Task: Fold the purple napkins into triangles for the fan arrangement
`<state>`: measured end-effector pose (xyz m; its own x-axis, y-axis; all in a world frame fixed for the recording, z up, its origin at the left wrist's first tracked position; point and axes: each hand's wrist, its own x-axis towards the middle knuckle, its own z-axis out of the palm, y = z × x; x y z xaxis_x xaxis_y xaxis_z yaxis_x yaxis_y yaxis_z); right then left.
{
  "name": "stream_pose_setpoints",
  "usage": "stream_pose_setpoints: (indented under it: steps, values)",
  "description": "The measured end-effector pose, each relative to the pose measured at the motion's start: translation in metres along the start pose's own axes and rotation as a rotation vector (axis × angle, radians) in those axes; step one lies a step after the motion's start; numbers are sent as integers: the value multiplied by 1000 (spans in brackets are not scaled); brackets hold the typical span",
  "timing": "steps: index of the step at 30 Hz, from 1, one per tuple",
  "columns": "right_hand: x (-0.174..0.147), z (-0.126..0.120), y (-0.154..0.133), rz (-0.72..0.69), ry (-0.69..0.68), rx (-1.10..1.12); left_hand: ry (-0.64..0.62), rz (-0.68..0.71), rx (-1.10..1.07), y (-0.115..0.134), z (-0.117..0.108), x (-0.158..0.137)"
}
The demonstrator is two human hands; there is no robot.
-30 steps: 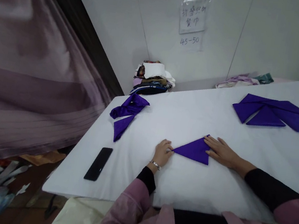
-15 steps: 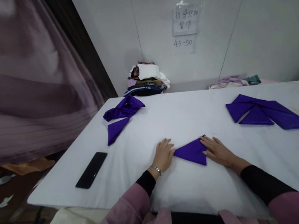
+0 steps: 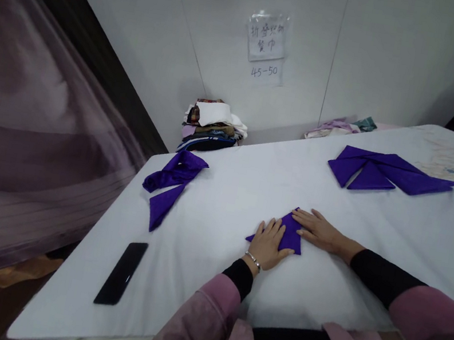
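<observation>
A purple cloth napkin (image 3: 292,240), folded into a triangle, lies flat on the white-covered table (image 3: 223,192) in front of me. My left hand (image 3: 269,243) rests palm down across its left and middle part, fingers spread, hiding much of it. At the upper right edge, my right hand (image 3: 318,230) lies flat with its fingertips on the cloth. Neither hand grips the fabric.
Folded purple napkins (image 3: 377,171) lie at the right back of the table. Another purple cloth (image 3: 176,176) lies crumpled at the left, above a black phone (image 3: 121,273). A pile of folded clothes (image 3: 210,126) stands against the wall behind the table.
My left hand has moved from the napkin's left tip onto its middle. My right hand stays at the upper right edge. The whole view has shifted slightly.
</observation>
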<state>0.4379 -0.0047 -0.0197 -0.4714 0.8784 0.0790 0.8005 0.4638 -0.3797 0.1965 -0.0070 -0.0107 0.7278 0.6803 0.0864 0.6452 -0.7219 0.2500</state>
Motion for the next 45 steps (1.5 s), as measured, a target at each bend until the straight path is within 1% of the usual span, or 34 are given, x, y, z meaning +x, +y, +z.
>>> stream_pose_setpoints:
  steps: [5,9,12,15,18,20,22,24,26,29,31,34,37,42,45]
  values:
    - [0,4,2,31,54,-24,-6,1,-4,0,-2,-1]
    - [1,6,1,17,75,-12,-53,-61,-29,4,-9,6]
    - [1,6,1,15,71,-6,-10,-86,-3,11,-15,17]
    - [1,4,2,18,58,13,32,-52,25,16,-12,26]
    - [3,-2,0,54,32,48,-9,-27,24,16,-3,28]
    - [8,-6,-10,108,32,58,-24,-29,20,14,1,28]
    - [18,-8,-27,139,62,59,-18,-29,9,14,3,27]
    - [32,-6,-49,112,92,80,1,-12,1,14,3,28]
    - [47,0,-70,51,77,144,15,11,7,15,2,29]
    - [64,10,-85,44,27,218,-9,47,26,16,2,30]
    - [70,14,-82,81,19,217,-5,56,25,16,2,30]
    - [73,14,-67,123,21,206,20,28,-2,15,0,28]
    - [73,14,-54,182,16,189,-3,-4,-28,15,-2,27]
    - [75,22,-47,210,48,146,-19,-11,-31,15,0,27]
    - [79,24,-42,262,83,109,-8,-14,-40,14,3,27]
